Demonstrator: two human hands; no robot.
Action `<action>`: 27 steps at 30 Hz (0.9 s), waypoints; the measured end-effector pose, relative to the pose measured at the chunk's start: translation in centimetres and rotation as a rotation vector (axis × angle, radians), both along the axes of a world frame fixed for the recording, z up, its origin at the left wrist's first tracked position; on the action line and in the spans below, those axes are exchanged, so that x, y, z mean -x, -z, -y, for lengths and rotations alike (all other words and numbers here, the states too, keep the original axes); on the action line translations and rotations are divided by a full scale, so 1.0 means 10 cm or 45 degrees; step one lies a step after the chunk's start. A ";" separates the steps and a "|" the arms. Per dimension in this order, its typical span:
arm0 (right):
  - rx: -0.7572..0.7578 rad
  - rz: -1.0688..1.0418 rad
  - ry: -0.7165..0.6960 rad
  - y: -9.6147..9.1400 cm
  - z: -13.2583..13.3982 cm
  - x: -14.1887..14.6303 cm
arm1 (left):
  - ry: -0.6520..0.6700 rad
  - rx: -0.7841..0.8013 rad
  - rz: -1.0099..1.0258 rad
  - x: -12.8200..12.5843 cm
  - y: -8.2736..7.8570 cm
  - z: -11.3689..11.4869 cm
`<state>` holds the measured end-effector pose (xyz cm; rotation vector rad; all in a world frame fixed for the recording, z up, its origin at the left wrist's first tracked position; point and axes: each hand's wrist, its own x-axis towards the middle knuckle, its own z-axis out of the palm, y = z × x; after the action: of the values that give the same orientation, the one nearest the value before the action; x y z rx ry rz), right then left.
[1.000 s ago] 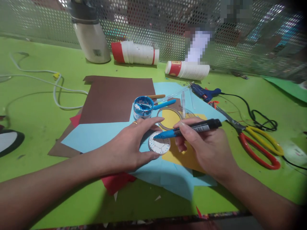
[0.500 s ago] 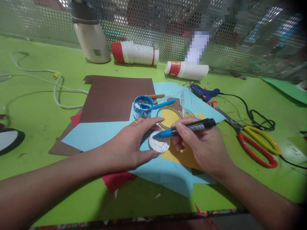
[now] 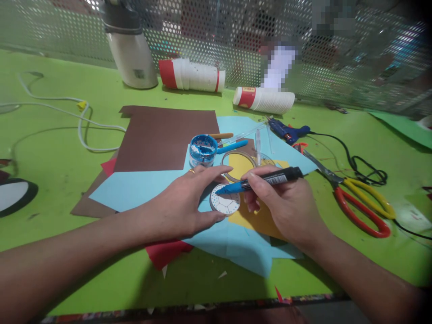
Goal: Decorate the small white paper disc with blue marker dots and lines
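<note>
In the head view, my left hand grips a small round white disc by its edge, between thumb and fingers. Dark lines split the disc's face into sections, and blue dots fill some of them. My right hand is closed around a blue and black marker. The marker's blue tip touches the upper left of the disc. Under both hands lie light blue paper and yellow paper. Just beyond my left hand stands a clear jar with blue paint.
Brown paper lies at the back left. Scissors and a blue glue gun with a black cord are on the right. Stacked paper cups and a white bottle stand along the perforated metal screen. A tape ring sits beyond the disc.
The view has shifted very slightly. Both hands, the disc and the marker keep nearly the same positions, with the marker tip still on the disc.
</note>
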<state>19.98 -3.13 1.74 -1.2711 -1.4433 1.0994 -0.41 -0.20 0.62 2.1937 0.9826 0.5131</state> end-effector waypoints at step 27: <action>-0.140 -0.062 0.240 -0.08 0.06 0.03 | -0.015 -0.028 -0.013 0.00 0.00 0.01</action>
<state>19.70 -3.70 2.57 -1.2657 -1.3004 0.9073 -0.45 -0.30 0.62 2.2132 1.0002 0.5204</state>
